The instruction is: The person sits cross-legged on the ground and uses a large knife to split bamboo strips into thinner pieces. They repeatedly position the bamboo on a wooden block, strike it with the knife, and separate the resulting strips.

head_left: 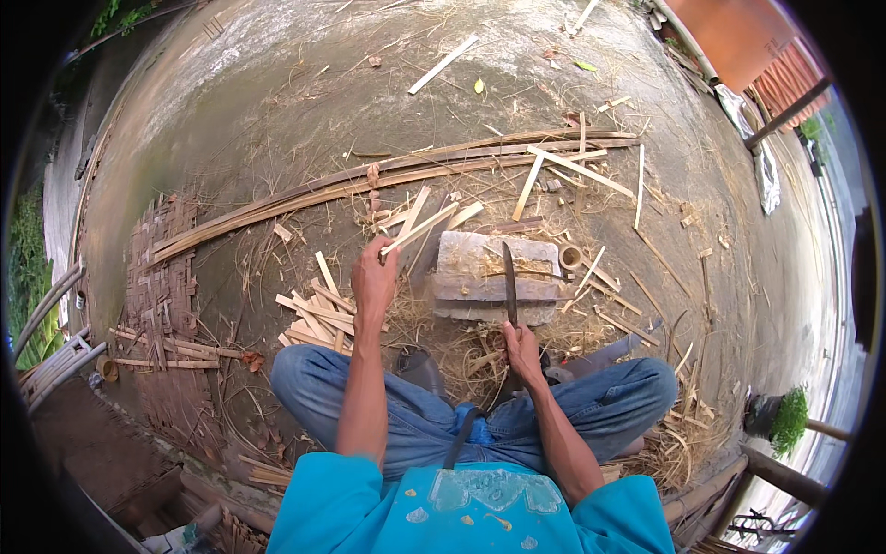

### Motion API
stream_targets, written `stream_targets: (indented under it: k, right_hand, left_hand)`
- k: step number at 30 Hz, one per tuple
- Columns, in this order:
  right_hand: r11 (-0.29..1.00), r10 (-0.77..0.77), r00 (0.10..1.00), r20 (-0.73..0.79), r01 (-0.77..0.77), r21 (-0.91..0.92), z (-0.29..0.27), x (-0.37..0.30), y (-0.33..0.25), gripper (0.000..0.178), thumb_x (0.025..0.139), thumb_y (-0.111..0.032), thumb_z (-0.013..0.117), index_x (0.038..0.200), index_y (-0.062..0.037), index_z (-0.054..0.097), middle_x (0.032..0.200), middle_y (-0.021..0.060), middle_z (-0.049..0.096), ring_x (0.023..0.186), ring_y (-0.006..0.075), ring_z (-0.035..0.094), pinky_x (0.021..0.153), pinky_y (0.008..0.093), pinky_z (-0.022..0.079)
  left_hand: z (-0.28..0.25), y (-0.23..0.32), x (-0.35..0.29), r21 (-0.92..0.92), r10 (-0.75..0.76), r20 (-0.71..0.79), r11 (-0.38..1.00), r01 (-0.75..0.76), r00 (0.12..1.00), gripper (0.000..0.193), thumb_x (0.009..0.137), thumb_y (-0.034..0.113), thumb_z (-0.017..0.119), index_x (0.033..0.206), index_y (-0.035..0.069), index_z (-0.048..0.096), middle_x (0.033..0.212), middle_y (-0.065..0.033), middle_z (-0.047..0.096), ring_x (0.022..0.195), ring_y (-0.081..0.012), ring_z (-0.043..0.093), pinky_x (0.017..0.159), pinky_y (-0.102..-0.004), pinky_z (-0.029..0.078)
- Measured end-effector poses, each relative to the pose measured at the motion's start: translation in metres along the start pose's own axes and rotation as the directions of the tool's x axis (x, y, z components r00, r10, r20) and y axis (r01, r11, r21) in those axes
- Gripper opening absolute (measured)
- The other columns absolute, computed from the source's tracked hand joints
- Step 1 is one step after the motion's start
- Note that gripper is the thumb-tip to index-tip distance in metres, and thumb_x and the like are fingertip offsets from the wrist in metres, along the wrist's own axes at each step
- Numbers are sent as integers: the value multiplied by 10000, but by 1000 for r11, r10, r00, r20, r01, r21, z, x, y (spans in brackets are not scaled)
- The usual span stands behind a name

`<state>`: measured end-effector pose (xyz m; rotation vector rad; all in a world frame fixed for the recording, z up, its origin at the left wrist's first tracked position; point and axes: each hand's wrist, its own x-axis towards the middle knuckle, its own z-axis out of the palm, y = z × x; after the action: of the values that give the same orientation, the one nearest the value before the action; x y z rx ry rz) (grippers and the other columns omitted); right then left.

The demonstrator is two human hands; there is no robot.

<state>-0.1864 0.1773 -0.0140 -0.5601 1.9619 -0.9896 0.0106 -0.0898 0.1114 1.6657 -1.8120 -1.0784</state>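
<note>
My left hand is closed around a pale split bamboo strip that points up and to the right, left of the block. In my right hand is the handle of a long knife, its dark narrow blade pointing away from me over the block. The whitish rectangular block lies in front of my legs, with shavings on its top. The strip and the blade are apart. Beside my left forearm is a loose pile of cut bamboo strips.
Long bamboo lengths stretch across the ground beyond the block. A short hollow bamboo piece stands at the block's right. Fine shavings gather by my right knee. A worn woven mat lies at the left.
</note>
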Motion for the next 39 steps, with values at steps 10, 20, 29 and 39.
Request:
stream_targets:
  k: [10, 20, 29, 39]
  right_hand:
    - [997, 18, 983, -181, -31, -72, 7, -40, -7, 540, 997, -497, 595, 1036, 37, 656, 771, 217, 658, 757, 366, 649, 725, 473, 478]
    - [995, -27, 993, -113, 16, -99, 18, -88, -18, 425, 916, -350, 650, 1123, 21, 649, 941, 243, 704, 869, 382, 694, 777, 448, 531]
    - [991, -113, 993, -33, 110, -81, 29, -90, -11, 403, 1031, -388, 591, 1019, 14, 587, 848, 201, 676, 782, 348, 690, 707, 448, 521]
    - [964, -221, 962, 163, 189, 189, 47, -121, -130, 440, 1056, -409, 582, 948, 17, 577, 707, 112, 553, 665, 200, 565, 640, 391, 466]
  left_hand:
    - [-43, 23, -62, -100, 276, 209, 960, -260, 938, 208, 978, 80, 661, 1178, 30, 636, 977, -79, 702, 847, -186, 741, 709, -309, 550]
    - [-26, 12, -67, -224, 327, 60, 925, -306, 943, 357, 1062, 160, 545, 1405, 59, 533, 1128, -149, 666, 870, -198, 678, 802, -364, 550]
    - [-26, 20, -76, -250, 235, -40, 939, -237, 971, 230, 1012, 152, 681, 1171, -13, 695, 987, -94, 736, 898, -139, 697, 797, -301, 559]
    - [-15, 22, -88, -246, 340, -54, 907, -343, 939, 181, 1018, 115, 679, 1155, 0, 708, 1034, -48, 737, 935, -99, 668, 826, -257, 534]
